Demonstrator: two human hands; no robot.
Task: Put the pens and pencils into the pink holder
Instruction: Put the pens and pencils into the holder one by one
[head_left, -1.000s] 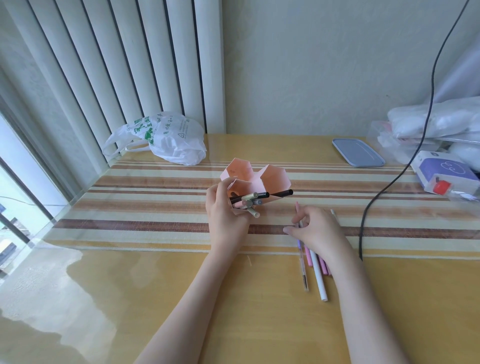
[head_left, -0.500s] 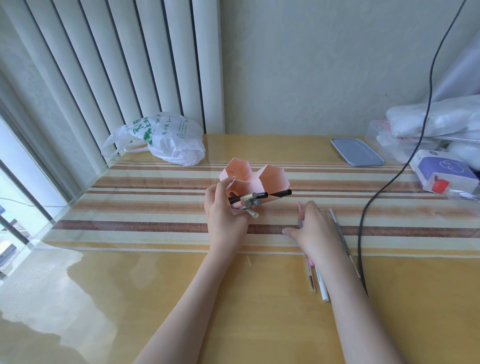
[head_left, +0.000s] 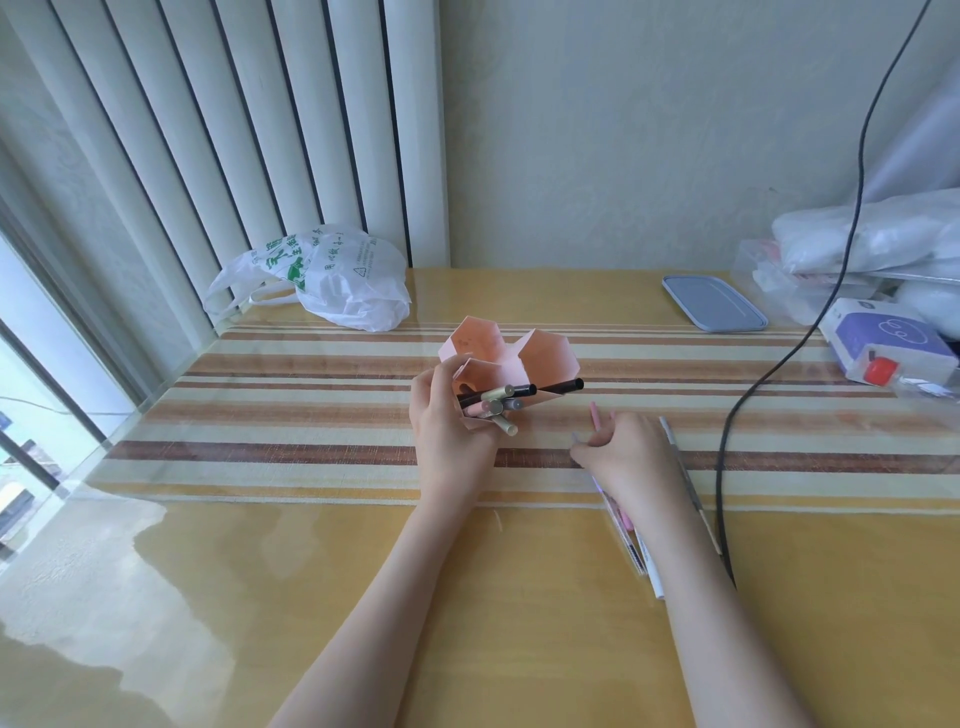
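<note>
The pink holder (head_left: 545, 353), made of hexagonal paper cells, stands on the striped runner at mid-table. My left hand (head_left: 447, 436) grips its front cell, which is tipped to the right with several pens (head_left: 511, 397) sticking out of it. To the right, my right hand (head_left: 628, 457) lies over a bunch of loose pens on the table, its fingers curled on them. A pink pen (head_left: 595, 415) pokes out past the fingertips and a white pen (head_left: 653, 569) shows below the wrist. A grey pen (head_left: 675, 452) lies along the hand's right side.
A black cable (head_left: 727, 447) hangs down to the table just right of my right arm. A white plastic bag (head_left: 337, 280) sits at the back left, a grey lid (head_left: 711, 304) at the back right. Boxes and bags (head_left: 883, 338) crowd the far right edge.
My right hand has shifted a little to the right and forward over the loose pens, which shifted with it. My left hand still holds the holder in the same place.
</note>
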